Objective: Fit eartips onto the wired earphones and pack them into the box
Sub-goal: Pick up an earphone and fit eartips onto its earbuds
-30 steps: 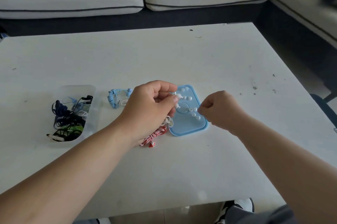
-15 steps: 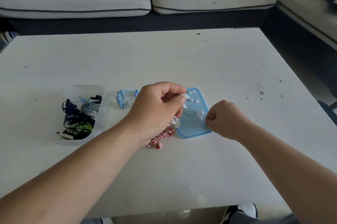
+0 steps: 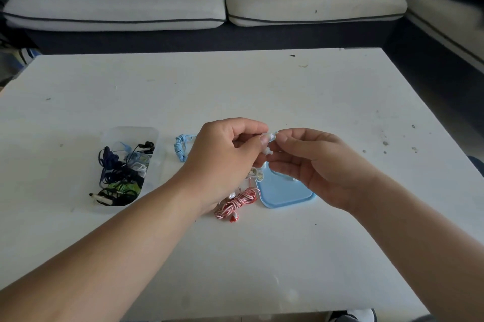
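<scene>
Earbud (image 3: 267, 136), white, pinched in our left hand (image 3: 225, 162); our right hand (image 3: 314, 164) pinches small eartip (image 3: 274, 134) against it, above blue tray (image 3: 285, 192).

Your right hand (image 3: 311, 162) lifted off the blue tray's (image 3: 285, 192) 3 o'clock edge, swung toward 11 o'clock, fingertips now meeting your left hand (image 3: 225, 154), both pinching the white earbud (image 3: 269, 136), tray's eartips now covered.

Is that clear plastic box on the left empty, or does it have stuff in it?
Partly filled: the clear box holds a tangle of earphones with dark blue, black, white and green cords, piled toward its near end.
</scene>
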A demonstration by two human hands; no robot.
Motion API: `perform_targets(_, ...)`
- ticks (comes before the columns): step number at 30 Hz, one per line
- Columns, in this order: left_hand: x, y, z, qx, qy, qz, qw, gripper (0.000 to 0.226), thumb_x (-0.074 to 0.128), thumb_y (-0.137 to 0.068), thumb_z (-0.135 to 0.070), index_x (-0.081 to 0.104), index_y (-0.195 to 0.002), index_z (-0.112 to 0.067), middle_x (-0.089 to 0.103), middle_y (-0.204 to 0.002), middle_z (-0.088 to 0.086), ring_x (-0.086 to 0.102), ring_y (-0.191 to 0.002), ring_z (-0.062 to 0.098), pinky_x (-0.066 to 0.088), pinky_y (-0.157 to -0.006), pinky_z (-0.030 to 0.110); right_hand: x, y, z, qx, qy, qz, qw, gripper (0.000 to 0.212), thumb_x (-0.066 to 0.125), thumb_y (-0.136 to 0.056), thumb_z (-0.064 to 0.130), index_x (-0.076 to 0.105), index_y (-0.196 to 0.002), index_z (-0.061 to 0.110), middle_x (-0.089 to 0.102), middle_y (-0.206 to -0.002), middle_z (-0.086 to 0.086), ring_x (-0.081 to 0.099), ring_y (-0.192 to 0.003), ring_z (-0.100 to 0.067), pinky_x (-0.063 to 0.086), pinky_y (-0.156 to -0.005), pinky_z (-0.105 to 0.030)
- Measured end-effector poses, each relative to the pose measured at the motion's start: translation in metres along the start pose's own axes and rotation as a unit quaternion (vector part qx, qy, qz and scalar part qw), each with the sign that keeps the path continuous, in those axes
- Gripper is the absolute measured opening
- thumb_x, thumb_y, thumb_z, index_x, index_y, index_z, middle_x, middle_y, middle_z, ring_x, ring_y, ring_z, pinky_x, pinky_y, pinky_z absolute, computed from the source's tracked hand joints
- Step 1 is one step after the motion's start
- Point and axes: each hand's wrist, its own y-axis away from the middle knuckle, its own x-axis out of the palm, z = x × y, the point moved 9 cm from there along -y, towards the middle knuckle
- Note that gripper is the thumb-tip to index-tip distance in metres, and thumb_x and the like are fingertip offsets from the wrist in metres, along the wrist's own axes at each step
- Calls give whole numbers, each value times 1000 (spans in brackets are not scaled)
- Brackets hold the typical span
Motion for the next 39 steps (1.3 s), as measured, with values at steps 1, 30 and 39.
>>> perform_targets(1,0,0,0,1,1,1,1000,13,73,-95,-11,78,-102,-20,79,-80,2,76,-70,14,58,-68,20,1,0,0,-1,0,6,1000,21,66,-92,10,67,-107,-4,73,-100,-20,73,-90,-27,60,-72,-28)
perform_targets(30,-3,-3,-4,42,-59,-21,997,7,71,-96,-11,76,-100,-14,77,-80,4,75,-72,13,56,-64,18,2,6,10,-98,76,-80,989,9,67,-94,3,73,-95,-3,77,-87,-19,76,-80,-29,62,-78,-32)
perform_targets(39,-5,-6,3,7,11,-16,1000,7,72,-96,-11,75,-101,-14,77,-77,2,73,-66,13,56,-64,20,0,7,8,-56,35,-87,994,13,66,-95,4,73,-98,-7,75,-92,-22,73,-82,-32,62,-77,-35)
